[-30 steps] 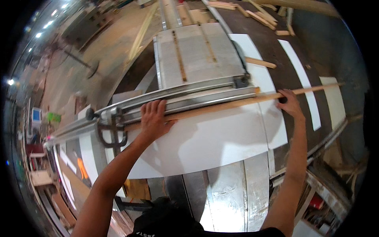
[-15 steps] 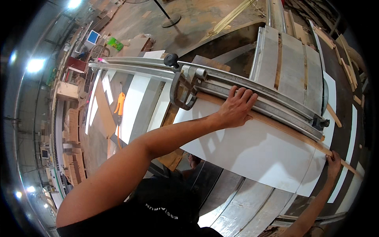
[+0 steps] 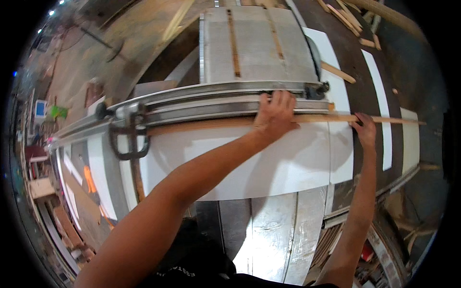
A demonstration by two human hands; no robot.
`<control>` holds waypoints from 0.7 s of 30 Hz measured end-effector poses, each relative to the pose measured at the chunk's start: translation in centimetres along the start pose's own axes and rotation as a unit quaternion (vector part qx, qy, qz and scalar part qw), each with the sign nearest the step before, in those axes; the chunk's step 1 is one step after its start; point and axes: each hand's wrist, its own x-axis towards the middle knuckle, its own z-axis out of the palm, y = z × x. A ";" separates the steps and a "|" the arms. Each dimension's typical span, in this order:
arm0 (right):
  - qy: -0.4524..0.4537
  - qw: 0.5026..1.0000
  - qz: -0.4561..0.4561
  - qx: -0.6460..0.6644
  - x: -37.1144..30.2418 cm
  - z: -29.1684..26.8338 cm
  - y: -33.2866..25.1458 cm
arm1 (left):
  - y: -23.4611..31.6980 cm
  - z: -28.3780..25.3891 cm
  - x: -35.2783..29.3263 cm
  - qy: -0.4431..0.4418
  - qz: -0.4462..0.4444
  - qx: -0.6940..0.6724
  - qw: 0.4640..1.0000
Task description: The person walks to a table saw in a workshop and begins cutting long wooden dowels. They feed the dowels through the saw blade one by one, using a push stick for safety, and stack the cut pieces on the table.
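— What is held, and how?
— By the right hand (image 3: 366, 128), a long wooden strip (image 3: 211, 125) is pinched between thumb and fingers, toward the strip's right part. The left hand (image 3: 277, 113) is laid across the strip and a metal rail (image 3: 192, 108), fingertips over the rail, thumb on the near side; whether a firm grip is formed cannot be told.
— Where is the strip placed?
— It is stretched left to right along the rail's near side, above a white board (image 3: 230, 165), and its thin right end is extended past the board.
— What is found farther out?
— At the rail's left, a dark metal clamp (image 3: 130, 137) is mounted by the strip's left end. On the far side, a grooved metal table (image 3: 261, 43) is seen. To the right, a narrow white strip (image 3: 377, 105) is laid on a dark counter (image 3: 367, 96), with wooden offcuts (image 3: 346, 20) scattered at its far end. To the left, an orange tool (image 3: 89, 179) is seen.
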 end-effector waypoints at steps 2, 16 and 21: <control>0.027 0.999 -0.036 0.001 -0.9 -0.4 1.3 | 0.2 0.3 0.2 0.027 0.024 0.002 0.999; 0.004 0.999 -0.006 -0.044 -0.3 -1.9 3.9 | -0.3 -0.2 0.4 0.033 0.053 0.022 0.998; 0.011 1.000 -0.015 -0.019 -0.3 -1.4 4.5 | -0.2 -0.2 0.2 0.024 0.046 0.011 0.999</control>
